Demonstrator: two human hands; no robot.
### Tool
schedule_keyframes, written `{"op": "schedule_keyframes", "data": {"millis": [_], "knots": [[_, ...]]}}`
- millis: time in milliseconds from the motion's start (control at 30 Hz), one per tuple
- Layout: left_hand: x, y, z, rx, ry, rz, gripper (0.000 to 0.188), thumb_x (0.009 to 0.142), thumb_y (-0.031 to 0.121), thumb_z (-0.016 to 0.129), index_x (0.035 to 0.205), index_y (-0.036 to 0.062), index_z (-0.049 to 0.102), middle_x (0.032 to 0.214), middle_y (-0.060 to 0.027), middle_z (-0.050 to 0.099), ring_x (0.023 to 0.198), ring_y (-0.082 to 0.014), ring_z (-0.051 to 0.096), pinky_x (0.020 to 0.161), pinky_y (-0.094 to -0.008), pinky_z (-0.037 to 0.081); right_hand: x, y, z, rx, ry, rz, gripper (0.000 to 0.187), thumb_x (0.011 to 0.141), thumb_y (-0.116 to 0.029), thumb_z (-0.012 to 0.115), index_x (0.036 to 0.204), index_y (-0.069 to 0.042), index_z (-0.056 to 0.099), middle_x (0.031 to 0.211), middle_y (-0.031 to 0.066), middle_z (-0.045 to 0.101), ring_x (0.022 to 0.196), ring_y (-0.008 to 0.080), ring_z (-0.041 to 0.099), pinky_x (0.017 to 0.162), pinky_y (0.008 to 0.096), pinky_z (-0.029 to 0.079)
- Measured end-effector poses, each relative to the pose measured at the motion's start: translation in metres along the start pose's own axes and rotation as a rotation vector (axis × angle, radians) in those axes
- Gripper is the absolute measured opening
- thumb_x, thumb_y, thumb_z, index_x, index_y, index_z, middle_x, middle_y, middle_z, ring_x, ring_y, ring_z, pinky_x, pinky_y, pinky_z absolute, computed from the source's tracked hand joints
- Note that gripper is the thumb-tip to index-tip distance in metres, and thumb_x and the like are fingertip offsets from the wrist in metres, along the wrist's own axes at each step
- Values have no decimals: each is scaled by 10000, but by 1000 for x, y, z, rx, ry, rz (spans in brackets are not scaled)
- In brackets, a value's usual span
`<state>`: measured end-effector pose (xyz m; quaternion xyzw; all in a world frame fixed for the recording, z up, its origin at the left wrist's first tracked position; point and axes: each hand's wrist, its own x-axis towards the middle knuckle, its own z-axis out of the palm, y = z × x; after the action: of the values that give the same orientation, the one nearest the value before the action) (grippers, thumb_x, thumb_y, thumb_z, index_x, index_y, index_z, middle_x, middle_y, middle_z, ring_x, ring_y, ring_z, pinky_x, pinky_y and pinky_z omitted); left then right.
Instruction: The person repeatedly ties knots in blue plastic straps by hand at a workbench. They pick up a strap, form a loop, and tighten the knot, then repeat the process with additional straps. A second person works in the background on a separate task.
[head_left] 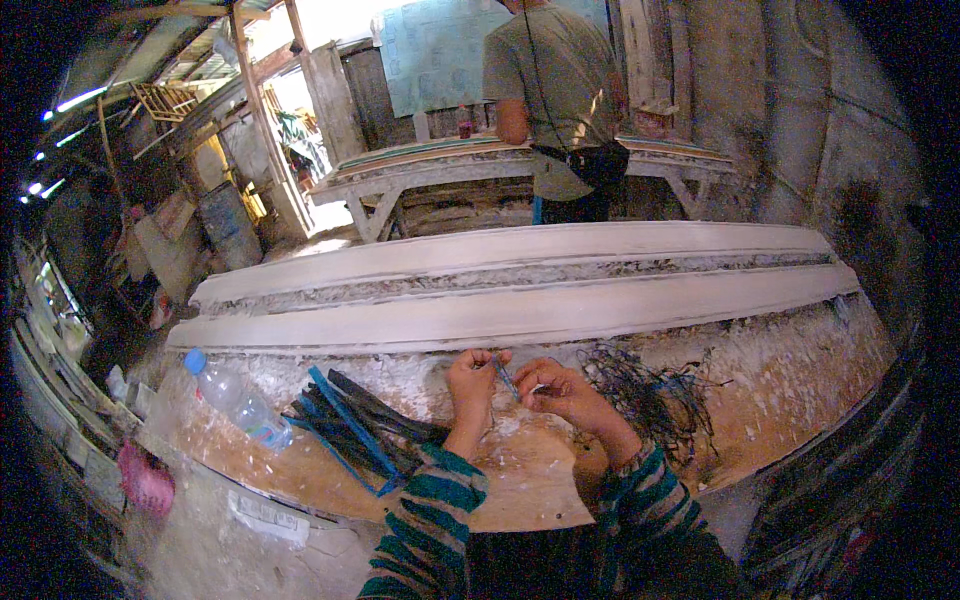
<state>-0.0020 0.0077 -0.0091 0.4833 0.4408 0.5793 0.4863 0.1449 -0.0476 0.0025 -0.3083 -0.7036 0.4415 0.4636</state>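
My left hand (472, 383) and my right hand (560, 390) meet over a plaster-spattered wooden workbench (790, 390). Between their fingertips they pinch a thin, short blue strip (505, 378), held slanted. Both sleeves are striped green and dark. A bundle of dark and blue flat strips (355, 425) lies just left of my left forearm. A tangle of thin dark fibres (650, 395) lies right of my right hand. Beyond the hands stretches a long white moulded plaster cornice (520, 285).
A clear plastic bottle with a blue cap (235, 398) lies at the bench's left end. A person in a grey-green shirt (555, 100) stands with their back to me at a second long bench (450, 165). A pink bag (145, 480) hangs lower left.
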Motion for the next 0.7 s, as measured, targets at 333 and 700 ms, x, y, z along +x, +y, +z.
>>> {"op": "schedule_keyframes", "data": {"millis": [333, 700], "knots": [[0, -2, -2, 76, -256, 31, 64, 727, 12, 558, 740, 26, 619, 639, -20, 599, 456, -46, 437, 399, -189, 339, -3, -12, -6, 289, -18, 93, 94, 706, -70, 641, 762, -52, 567, 874, 31, 528, 871, 131, 489, 761, 266, 392], [-4, 4, -3, 78, -581, -33, 170, 662, 132, 705, 638, 87, 543, 563, 39, 493, 461, -43, 404, 409, -188, 320, 2, 12, -26, -142, 600, 22, 167, 672, -28, 631, 646, -76, 473, 622, -1, 513, 589, 103, 474, 555, 250, 411]]}}
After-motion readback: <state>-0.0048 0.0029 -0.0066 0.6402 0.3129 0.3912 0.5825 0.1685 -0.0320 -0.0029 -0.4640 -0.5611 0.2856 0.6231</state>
